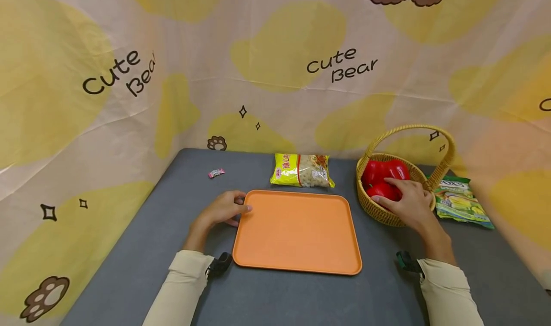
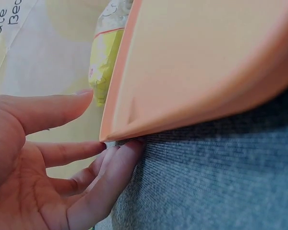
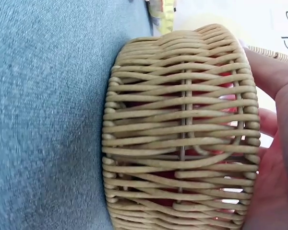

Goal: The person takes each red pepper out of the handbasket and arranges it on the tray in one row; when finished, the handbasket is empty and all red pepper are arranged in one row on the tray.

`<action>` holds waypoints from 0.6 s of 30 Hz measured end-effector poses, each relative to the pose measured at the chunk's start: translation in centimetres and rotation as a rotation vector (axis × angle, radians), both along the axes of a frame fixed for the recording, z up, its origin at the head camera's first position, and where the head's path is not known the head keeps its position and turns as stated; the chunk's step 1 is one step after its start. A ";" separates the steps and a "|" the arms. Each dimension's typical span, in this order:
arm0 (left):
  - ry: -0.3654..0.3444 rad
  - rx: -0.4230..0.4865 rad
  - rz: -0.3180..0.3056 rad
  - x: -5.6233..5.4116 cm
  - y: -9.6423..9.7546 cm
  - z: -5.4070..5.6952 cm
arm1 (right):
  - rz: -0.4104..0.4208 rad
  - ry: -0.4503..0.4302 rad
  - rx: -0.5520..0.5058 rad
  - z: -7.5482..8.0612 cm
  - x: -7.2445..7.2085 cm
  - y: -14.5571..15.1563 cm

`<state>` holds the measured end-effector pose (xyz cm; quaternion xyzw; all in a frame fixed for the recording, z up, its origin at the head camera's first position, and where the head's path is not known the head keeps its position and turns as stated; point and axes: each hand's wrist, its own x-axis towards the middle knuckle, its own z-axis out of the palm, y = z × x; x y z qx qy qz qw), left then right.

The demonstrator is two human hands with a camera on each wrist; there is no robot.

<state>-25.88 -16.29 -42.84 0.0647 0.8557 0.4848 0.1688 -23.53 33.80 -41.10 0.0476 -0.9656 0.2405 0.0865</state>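
Candy (image 1: 216, 173) in a pink wrapper lies far left on the grey table (image 1: 142, 249), well apart from everything else; nearer the person, the left hand (image 1: 224, 210) rests on the table at the left rim of the orange tray (image 1: 297, 230), its grip released, fingers relaxed and fingertips (image 2: 129, 146) touching the tray's corner edge, as the left wrist view shows; the tray lies flat in the middle of the table with nothing on it; just behind its far edge lies a yellow snack bag (image 1: 302, 170), close to the tray but apart from it; to the right stands a wicker basket (image 1: 379, 210) with a tall arched handle, holding red peppers (image 1: 383, 173); the right hand (image 1: 406, 202) reaches over the basket's near rim, fingers curled round the lower red pepper inside, so its grip is grasping that pepper; in the right wrist view the basket wall (image 3: 182, 134) fills the picture with red showing through the weave; a green snack packet (image 1: 462, 201) lies flat just right of the basket; a printed cloth backdrop (image 1: 275, 67) hangs behind the table.
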 end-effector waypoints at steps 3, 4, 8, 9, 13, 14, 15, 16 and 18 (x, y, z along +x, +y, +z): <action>0.008 -0.010 0.000 0.0 0.0 0.2 | 0.005 -0.002 -0.008 -0.1 0.0 0.1; 0.011 -0.015 -0.003 0.0 0.0 0.2 | 0.007 -0.004 -0.012 -0.2 0.0 0.1; 0.021 -0.024 -0.011 0.0 0.0 0.2 | 0.009 -0.001 -0.032 -0.2 0.1 0.1; 0.023 -0.024 -0.012 0.0 0.0 0.2 | 0.008 0.007 -0.035 -0.2 0.1 0.1; 0.026 -0.028 -0.008 0.0 0.1 0.1 | 0.004 0.041 -0.048 -0.2 0.2 0.1; 0.026 -0.029 -0.005 0.1 0.1 0.1 | 0.004 0.049 -0.051 -0.2 0.2 0.1; 0.025 -0.029 -0.004 0.1 0.1 0.1 | 0.003 0.056 -0.053 -0.1 0.2 0.1; 0.025 -0.031 -0.006 0.1 0.1 0.1 | 0.002 0.064 -0.055 -0.1 0.2 0.1; 0.028 -0.033 -0.011 0.2 0.1 0.1 | 0.003 0.078 -0.063 0.0 0.2 0.1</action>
